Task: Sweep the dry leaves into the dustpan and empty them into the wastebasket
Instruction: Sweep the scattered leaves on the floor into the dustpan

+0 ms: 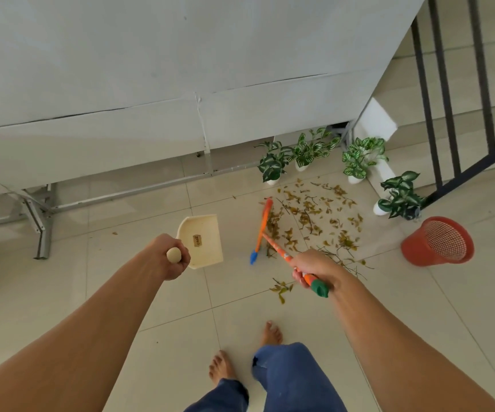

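Gripping broom (282, 255) right, dustpan (201, 239) left | dry leaves (314, 218) on tiled floor (151, 292) | wastebasket (436, 240) beside

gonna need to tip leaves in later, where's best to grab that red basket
Grip the wastebasket by its open rim, coming from the near left. It lies tilted with the mouth facing up and right, so the rim is exposed, while its tapered mesh wall gives the fingers less to hold.

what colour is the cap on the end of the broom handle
Green; the cap sits just behind the right hand in the head view.
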